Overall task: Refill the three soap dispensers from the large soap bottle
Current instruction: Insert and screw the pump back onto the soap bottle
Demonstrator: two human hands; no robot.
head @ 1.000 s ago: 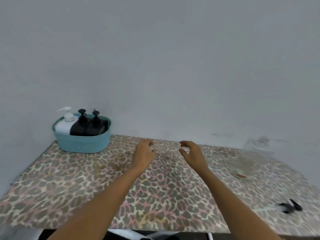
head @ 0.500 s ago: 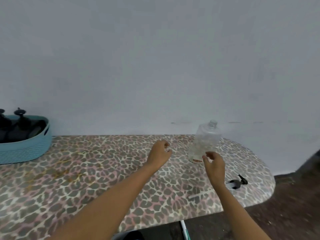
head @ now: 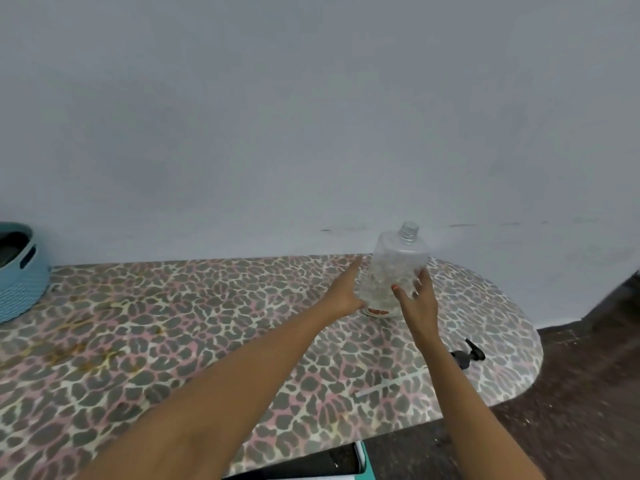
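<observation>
Soap bottle (head: 391,271) first: the large clear one stands upright at the far right of the table (head: 207,323), close to the wall, its threaded neck bare and uncapped. Only a little seems to sit in the bottom.

We have both hands at it. Our left hand (head: 343,296) lies along the bottle's left side with fingers straight and extended; whether they touch the plastic or sit just beside it we cannot tell. Our right hand (head: 417,303) is at the near right face, fingers spread and relaxed, nothing gripped yet. We judge the two-sided approach sensible: a wide, smooth bottle with no cap is safer lifted between both palms than pinched by one.

Nearer us on the right, a black pump head (head: 467,355) lies on its side by the table's edge. It is apart from the bottle, likely set there to free the neck for pouring. A pale thin strip (head: 388,384) lies near it.

Well apart at the far left sits a teal basket (head: 17,292), cut off by the frame, with dark shapes inside that we cannot identify. If the dispensers are there, the bottle must cross the whole table.
</observation>
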